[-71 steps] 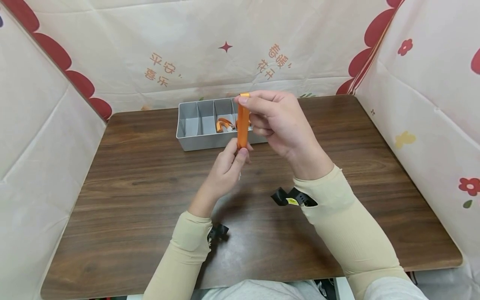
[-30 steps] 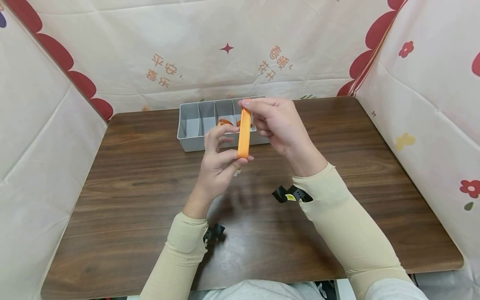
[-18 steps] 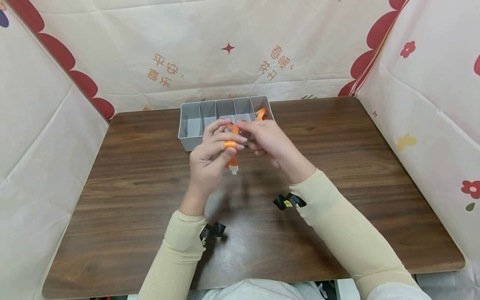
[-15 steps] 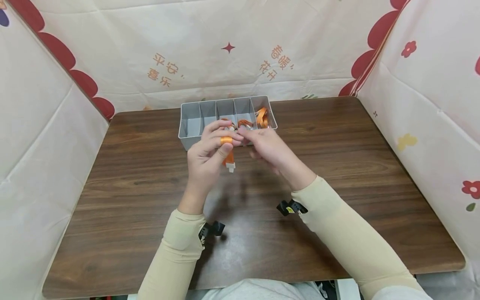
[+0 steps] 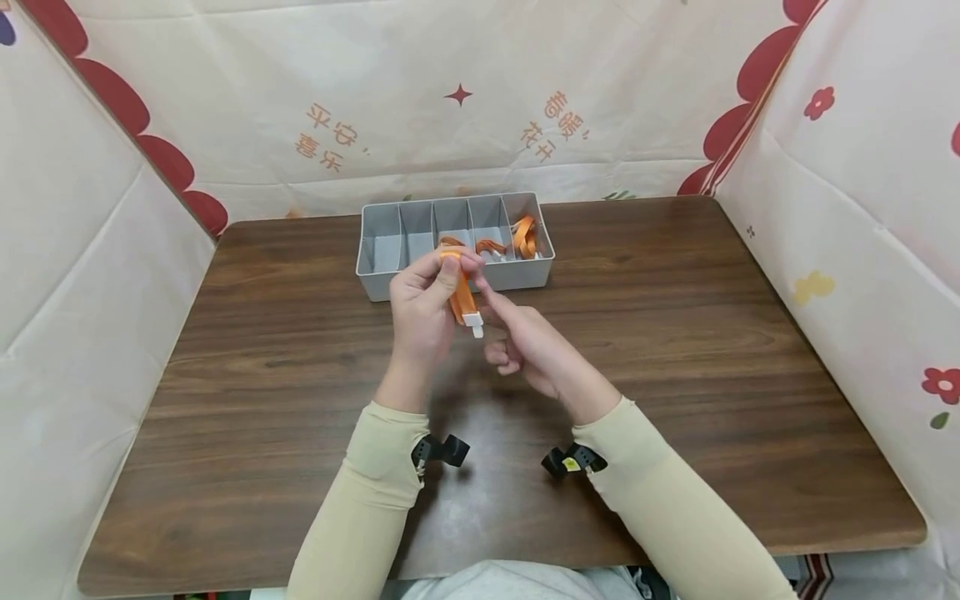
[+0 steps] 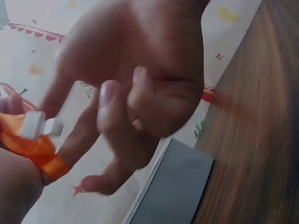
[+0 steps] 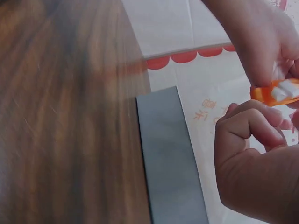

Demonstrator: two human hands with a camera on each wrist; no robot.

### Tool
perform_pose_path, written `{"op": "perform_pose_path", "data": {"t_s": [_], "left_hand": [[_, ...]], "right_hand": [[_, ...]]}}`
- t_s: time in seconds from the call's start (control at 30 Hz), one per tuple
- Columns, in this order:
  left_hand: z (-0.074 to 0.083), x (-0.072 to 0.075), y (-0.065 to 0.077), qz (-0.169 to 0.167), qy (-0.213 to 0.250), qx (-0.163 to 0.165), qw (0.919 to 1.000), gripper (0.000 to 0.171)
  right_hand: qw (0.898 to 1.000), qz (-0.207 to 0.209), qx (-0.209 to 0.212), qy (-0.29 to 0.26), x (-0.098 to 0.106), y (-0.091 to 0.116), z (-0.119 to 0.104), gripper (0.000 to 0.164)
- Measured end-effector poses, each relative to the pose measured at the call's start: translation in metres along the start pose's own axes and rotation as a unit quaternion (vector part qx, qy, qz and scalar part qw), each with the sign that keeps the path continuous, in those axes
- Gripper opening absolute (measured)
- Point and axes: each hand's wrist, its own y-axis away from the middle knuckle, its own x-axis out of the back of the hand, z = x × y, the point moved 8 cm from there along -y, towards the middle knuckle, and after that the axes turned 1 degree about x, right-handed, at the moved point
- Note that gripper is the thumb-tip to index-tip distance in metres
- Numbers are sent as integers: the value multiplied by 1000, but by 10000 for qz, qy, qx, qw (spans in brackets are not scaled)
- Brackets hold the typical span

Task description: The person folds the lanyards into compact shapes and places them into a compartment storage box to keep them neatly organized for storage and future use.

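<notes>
An orange flat cable (image 5: 463, 302) with a white plug (image 5: 472, 320) is folded into a short bundle above the table, plug end downward. My left hand (image 5: 423, 308) pinches its top between thumb and fingers. My right hand (image 5: 536, 350) is just right of it; an extended digit reaches to the left fingertips while other fingers are bent inward. In the left wrist view, the right hand (image 6: 135, 70) fills the middle, two digits stretching to the cable (image 6: 28, 144). The right wrist view shows the orange cable (image 7: 264, 94) and white plug (image 7: 285, 91) right by the right fingers.
Behind the hands stands a grey divided box (image 5: 528, 273) at the table's far edge. Its right-hand compartments hold more orange cables (image 5: 525, 237). The brown wooden table (image 5: 262, 417) is enclosed by printed cloth walls (image 5: 405, 83).
The cable went from a long upright strip stretched between both hands to a shorter folded bundle in the left hand. The right hand has come down and let its upper end go.
</notes>
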Motion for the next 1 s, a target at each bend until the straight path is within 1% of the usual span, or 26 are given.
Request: {"op": "perform_pose_path", "data": {"t_s": [0.1,0.2,0.27,0.37,0.47,0.53,0.63,0.73,0.8,0.83,0.93,1.0], "left_hand": [[-4,-1,0,103,342,71,9993,30],[-5,-2,0,197,461,131,9987,40],[-5,-2,0,212,475,140,9986,44],[-4,-3,2,138,494,164,9986,45],[-5,-6,4,-13,502,187,9986,45],[-5,-6,5,-57,481,193,9986,46],[-5,-4,5,2,474,168,9987,45],[-6,-3,5,40,538,171,9984,44],[-6,-4,6,20,582,178,9981,44],[-7,-4,6,-3,593,188,9981,44],[-7,-5,7,-49,637,198,9978,44],[-8,-6,8,-71,670,212,9975,44]], "right_hand": [[9998,5,211,43,-2,2,4,58],[9982,97,537,234,-3,5,4,44],[9961,155,788,367,-4,6,2,39],[9932,334,1002,480,-4,7,0,28],[9903,550,1128,593,-2,6,-2,20],[9864,666,1283,787,-2,8,-4,20],[9789,728,1617,1018,-4,13,-10,27],[9758,769,1816,945,-5,16,-13,35],[9743,898,1902,807,-3,17,-14,40],[9738,989,1915,730,-2,18,-14,40],[9695,1327,1956,654,3,19,-14,30],[9686,1443,1952,530,4,19,-12,27]]}}
